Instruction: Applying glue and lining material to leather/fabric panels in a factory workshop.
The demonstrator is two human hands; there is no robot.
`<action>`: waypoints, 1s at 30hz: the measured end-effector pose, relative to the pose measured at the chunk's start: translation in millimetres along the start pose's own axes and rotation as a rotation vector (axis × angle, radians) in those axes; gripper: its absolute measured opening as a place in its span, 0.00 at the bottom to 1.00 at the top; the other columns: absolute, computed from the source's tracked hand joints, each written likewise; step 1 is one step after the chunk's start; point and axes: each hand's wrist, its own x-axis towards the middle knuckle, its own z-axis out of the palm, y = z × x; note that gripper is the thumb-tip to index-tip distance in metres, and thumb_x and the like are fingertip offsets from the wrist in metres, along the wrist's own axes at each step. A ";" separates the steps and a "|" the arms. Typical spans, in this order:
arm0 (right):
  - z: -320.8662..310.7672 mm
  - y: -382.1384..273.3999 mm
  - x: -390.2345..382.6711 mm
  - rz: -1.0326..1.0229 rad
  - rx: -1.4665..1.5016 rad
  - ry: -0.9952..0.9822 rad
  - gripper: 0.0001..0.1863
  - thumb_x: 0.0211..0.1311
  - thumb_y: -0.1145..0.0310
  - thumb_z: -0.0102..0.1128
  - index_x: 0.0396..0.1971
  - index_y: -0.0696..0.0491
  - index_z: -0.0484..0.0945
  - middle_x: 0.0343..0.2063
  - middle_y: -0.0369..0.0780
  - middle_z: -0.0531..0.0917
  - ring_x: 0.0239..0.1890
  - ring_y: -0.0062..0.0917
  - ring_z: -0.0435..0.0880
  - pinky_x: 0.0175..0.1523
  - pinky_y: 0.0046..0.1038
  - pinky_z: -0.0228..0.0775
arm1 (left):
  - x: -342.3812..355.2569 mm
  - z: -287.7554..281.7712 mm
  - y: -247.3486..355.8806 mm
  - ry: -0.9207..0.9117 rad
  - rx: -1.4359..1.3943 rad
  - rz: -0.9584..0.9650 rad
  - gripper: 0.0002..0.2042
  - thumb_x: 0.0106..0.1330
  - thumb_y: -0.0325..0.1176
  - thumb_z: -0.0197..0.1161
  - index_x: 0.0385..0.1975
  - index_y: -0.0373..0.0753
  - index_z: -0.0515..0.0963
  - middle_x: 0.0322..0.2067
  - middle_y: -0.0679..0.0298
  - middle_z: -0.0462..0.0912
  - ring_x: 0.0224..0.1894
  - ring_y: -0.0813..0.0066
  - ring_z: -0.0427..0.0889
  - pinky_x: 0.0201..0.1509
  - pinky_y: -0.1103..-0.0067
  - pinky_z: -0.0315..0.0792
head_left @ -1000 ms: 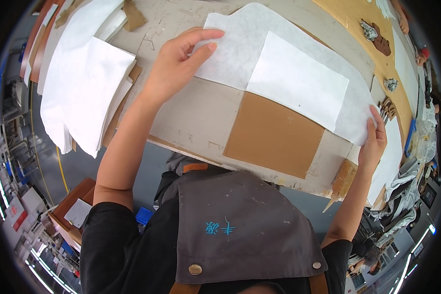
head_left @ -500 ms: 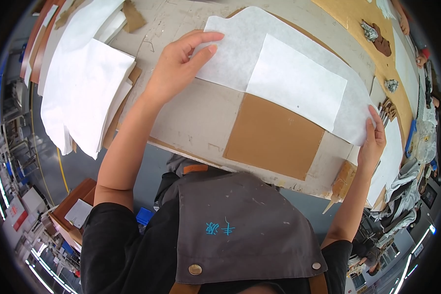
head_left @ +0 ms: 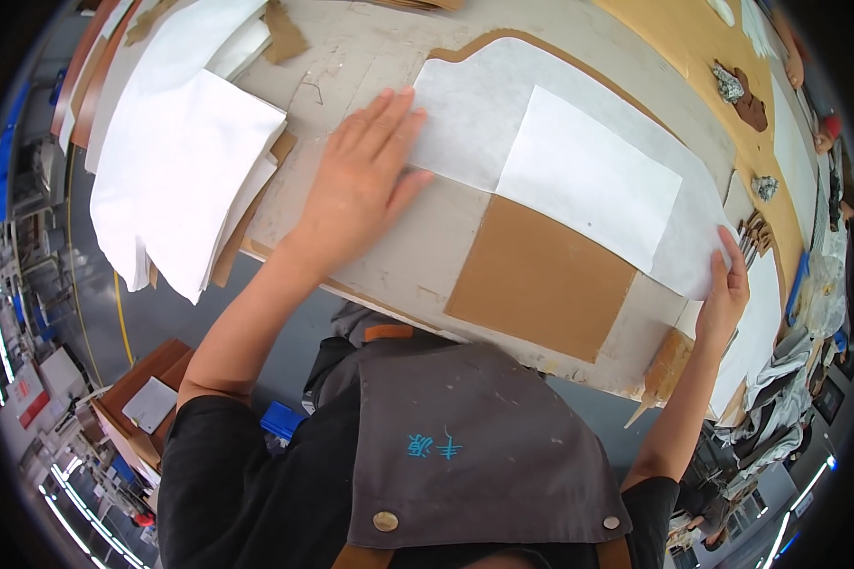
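A white, paper-like shaped sheet (head_left: 455,119) lies over a brown leather-like piece, whose edge shows as a thin rim along the far curve. On the sheet rests a smaller white rectangle (head_left: 593,175). A brown rectangular part (head_left: 541,280) sticks out beneath it toward me; whether it is joined to the covered piece is hidden. My left hand (head_left: 365,180) lies flat with its fingers stretched, fingertips at the sheet's left edge. At the sheet's right end my right hand (head_left: 724,284) pinches the corner between thumb and fingers.
Stacked white sheets (head_left: 185,161) hang over the table's left edge. A yellowish bottle (head_left: 669,365) with a pointed tip stands at the front right edge. Brown strips (head_left: 754,235) and a crumpled silvery lump (head_left: 765,188) lie to the right. Another person's hand (head_left: 795,68) shows at far right.
My left hand has let go of the sheet's left end, and its fingers have flattened out. That end now lies lower, baring the brown rim. My right hand keeps its pinch.
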 end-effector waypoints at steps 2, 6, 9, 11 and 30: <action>-1.7 2.9 0.9 -0.010 -0.020 0.005 0.17 0.66 0.73 0.50 0.53 0.61 0.73 0.50 0.40 0.77 0.49 0.18 0.75 0.56 0.17 0.62 | 0.3 5.5 5.9 -0.049 0.042 0.003 0.23 0.61 0.37 0.60 0.54 0.32 0.68 0.61 0.52 0.64 0.64 0.55 0.62 0.65 0.63 0.57; -1.7 2.7 -0.6 0.023 -0.064 0.021 0.17 0.66 0.73 0.50 0.53 0.61 0.73 0.51 0.40 0.77 0.51 0.19 0.74 0.58 0.19 0.60 | 5.0 15.8 8.5 -0.089 0.089 0.014 0.27 0.63 0.44 0.58 0.56 0.32 0.67 0.63 0.51 0.61 0.67 0.58 0.58 0.69 0.63 0.51; -2.8 4.0 -0.9 0.026 -0.032 -0.012 0.17 0.66 0.73 0.49 0.53 0.61 0.73 0.51 0.40 0.77 0.51 0.19 0.74 0.58 0.19 0.60 | 5.4 18.8 8.3 -0.102 0.107 0.018 0.28 0.63 0.46 0.57 0.56 0.31 0.67 0.63 0.52 0.61 0.67 0.59 0.57 0.69 0.63 0.50; -2.5 3.7 -0.4 0.026 -0.034 -0.019 0.17 0.66 0.73 0.50 0.53 0.60 0.73 0.51 0.40 0.77 0.51 0.18 0.73 0.58 0.18 0.60 | 5.3 20.1 7.9 -0.110 0.115 0.018 0.28 0.63 0.46 0.57 0.56 0.31 0.67 0.63 0.52 0.61 0.67 0.60 0.57 0.69 0.63 0.50; -18.7 -6.2 5.9 -0.025 -0.034 -0.315 0.24 0.55 0.78 0.61 0.54 0.55 0.73 0.47 0.36 0.79 0.43 0.16 0.75 0.46 0.20 0.69 | 67.2 55.0 118.9 -0.288 -0.124 0.519 0.28 0.58 0.45 0.62 0.58 0.42 0.67 0.66 0.64 0.58 0.70 0.59 0.51 0.70 0.57 0.45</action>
